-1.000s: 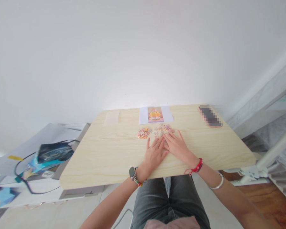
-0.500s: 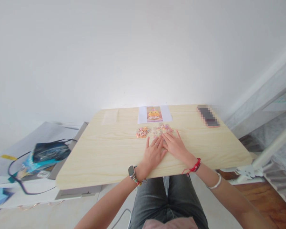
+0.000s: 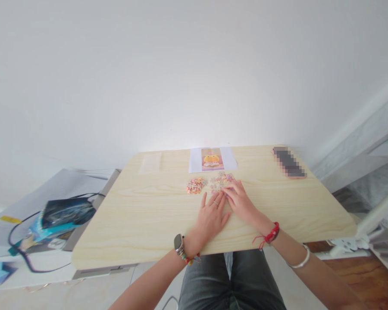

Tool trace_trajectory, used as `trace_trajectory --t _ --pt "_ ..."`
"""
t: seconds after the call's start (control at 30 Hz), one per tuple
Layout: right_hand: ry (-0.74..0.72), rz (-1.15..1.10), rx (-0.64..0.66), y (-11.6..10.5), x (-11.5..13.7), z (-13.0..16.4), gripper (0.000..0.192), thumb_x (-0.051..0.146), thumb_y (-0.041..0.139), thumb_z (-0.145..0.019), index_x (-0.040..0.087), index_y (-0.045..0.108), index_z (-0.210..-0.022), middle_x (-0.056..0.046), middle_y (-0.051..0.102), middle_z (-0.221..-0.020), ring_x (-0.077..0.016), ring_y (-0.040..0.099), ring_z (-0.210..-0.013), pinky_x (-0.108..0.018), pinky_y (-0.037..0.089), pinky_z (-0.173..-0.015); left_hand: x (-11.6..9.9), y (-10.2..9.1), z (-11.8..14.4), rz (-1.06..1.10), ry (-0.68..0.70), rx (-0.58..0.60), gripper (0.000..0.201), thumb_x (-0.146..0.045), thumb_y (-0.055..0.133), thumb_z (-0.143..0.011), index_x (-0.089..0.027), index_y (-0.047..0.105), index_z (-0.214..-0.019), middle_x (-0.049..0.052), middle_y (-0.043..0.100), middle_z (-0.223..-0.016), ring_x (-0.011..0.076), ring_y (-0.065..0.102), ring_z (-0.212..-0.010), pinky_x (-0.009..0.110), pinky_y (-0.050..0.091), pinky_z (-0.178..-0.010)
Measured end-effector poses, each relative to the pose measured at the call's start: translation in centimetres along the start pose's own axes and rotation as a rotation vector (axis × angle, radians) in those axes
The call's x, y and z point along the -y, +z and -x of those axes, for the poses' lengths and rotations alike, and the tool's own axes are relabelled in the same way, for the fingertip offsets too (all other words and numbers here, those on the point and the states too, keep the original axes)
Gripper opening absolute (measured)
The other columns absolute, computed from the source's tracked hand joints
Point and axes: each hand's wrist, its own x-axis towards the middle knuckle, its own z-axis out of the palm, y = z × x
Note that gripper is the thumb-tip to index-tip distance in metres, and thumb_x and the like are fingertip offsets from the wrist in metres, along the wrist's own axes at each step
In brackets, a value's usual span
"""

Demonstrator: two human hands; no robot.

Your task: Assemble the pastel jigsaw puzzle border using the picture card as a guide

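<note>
My left hand (image 3: pixel 212 217) lies flat on the table, its fingers stretched forward and its thumb out to the side. A ring and a wristwatch are on it. The fingertips rest just short of a loose heap of small jigsaw puzzle pieces (image 3: pixel 218 181). At the near right edge of this heap is my right hand (image 3: pixel 241 200), fingers bent and drawn together. Whatever lies between those fingertips is too small to make out. To the left, a second, denser pile of orange and mixed-colour puzzle pieces (image 3: pixel 195 185) sits apart from both hands.
Behind the piles lies a white sheet (image 3: pixel 195 160) with a printed picture of a yellow-orange figure (image 3: pixel 212 159). A pixelated phone-shaped object (image 3: pixel 289 162) is at the table's back right. A pale, clear sheet (image 3: pixel 150 163) lies back left. Bags (image 3: pixel 66 213) rest beside the wooden table (image 3: pixel 132 224).
My right hand's fingers were stretched out over the heap; now they are bent and drawn together at its edge. My left hand stays nearly in place. The view has shifted slightly.
</note>
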Motion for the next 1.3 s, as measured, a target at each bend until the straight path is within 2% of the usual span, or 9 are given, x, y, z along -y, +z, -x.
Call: trace_trajectory --t 0.1,0.2,0.33,0.47,0.77,0.87,1.03,1.13,1.3 --pt "-0.022 -0.055 0.019 -0.1 0.0 -0.4 0.033 0.012 0.035 -0.085 0.017 0.062 -0.103 -0.011 0.056 -0.094 -0.0223 0.052 -0.096 -0.047 0.041 -0.093 0.1 -0.1 -0.1 -0.006 0.013 0.007 0.049 -0.042 0.032 -0.089 -0.015 0.040 -0.129 0.010 0.046 -0.133 0.0228 0.037 -0.125 0.048 0.021 -0.107" --pt "-0.051 -0.128 0.056 -0.2 0.4 -0.7 0.032 0.011 0.034 -0.086 0.016 0.061 -0.103 -0.011 0.055 -0.096 -0.0203 0.052 -0.096 -0.040 0.046 -0.088 0.1 -0.1 -0.2 -0.004 0.019 0.011 0.047 -0.040 0.035 -0.087 -0.015 0.042 -0.127 0.011 0.049 -0.130 0.0237 0.038 -0.125 0.048 0.022 -0.106" --pt "0.001 -0.152 0.074 -0.4 0.7 -1.3 0.027 0.012 0.038 -0.086 0.016 0.064 -0.093 -0.009 0.058 -0.091 -0.0172 0.056 -0.088 -0.031 0.049 -0.080 0.2 0.0 -0.3 0.020 0.029 0.016 0.047 -0.040 0.034 -0.088 -0.014 0.043 -0.126 0.012 0.050 -0.129 0.0236 0.041 -0.123 0.048 0.020 -0.107" --pt "0.018 -0.119 0.073 -0.5 0.4 -2.4 0.026 0.008 0.041 -0.082 0.019 0.065 -0.082 -0.007 0.061 -0.088 -0.0176 0.057 -0.086 -0.033 0.048 -0.079 0.2 0.1 -0.3 0.036 0.033 0.018 0.047 -0.040 0.033 -0.088 -0.015 0.043 -0.126 0.012 0.049 -0.130 0.0235 0.041 -0.123 0.047 0.019 -0.108" --pt "-0.044 -0.191 0.176 -0.6 0.0 -3.8 0.025 0.003 0.039 -0.077 0.018 0.060 -0.072 -0.005 0.062 -0.080 -0.0162 0.056 -0.078 -0.031 0.046 -0.075 0.0 -0.3 -0.3 0.017 0.016 0.067 0.049 -0.041 0.034 -0.087 -0.012 0.044 -0.125 0.012 0.049 -0.130 0.0233 0.039 -0.125 0.044 0.019 -0.109" --pt "-0.034 -0.239 0.147 -0.6 0.1 -3.4 0.024 0.004 0.039 -0.077 0.018 0.057 -0.069 -0.005 0.062 -0.079 -0.0161 0.056 -0.077 -0.031 0.046 -0.074 0.0 -0.4 -0.3 0.032 0.009 0.072 0.050 -0.041 0.034 -0.087 -0.012 0.043 -0.126 0.012 0.048 -0.132 0.0231 0.038 -0.125 0.044 0.020 -0.109" --pt "0.134 -0.307 0.028 -0.5 0.1 -2.9 0.019 0.006 0.043 -0.073 0.019 0.054 -0.065 -0.002 0.062 -0.073 -0.0160 0.057 -0.073 -0.030 0.045 -0.072 0.0 -0.4 -0.3 0.046 0.017 0.077 0.051 -0.040 0.031 -0.088 -0.009 0.041 -0.128 0.012 0.043 -0.136 0.0230 0.037 -0.126 0.043 0.021 -0.108" --pt "0.208 -0.404 0.031 -0.7 -0.3 -3.0 0.015 0.010 0.046 -0.074 0.019 0.053 -0.065 0.000 0.060 -0.068 -0.0142 0.056 -0.066 -0.026 0.046 -0.065 0.0 -0.4 -0.3 0.045 0.019 0.072 0.052 -0.039 0.032 -0.088 -0.007 0.042 -0.127 0.013 0.043 -0.136 0.0233 0.037 -0.125 0.042 0.023 -0.107" --pt "0.154 -0.439 0.043 -1.8 -1.3 -3.2 0.014 0.007 0.048 -0.073 0.019 0.054 -0.068 -0.001 0.058 -0.070 -0.0137 0.056 -0.070 -0.025 0.045 -0.066 0.0 -0.4 -0.3 0.048 0.014 0.061 0.051 -0.039 0.033 -0.087 -0.007 0.043 -0.126 0.012 0.046 -0.133 0.0237 0.039 -0.123 0.043 0.023 -0.107"
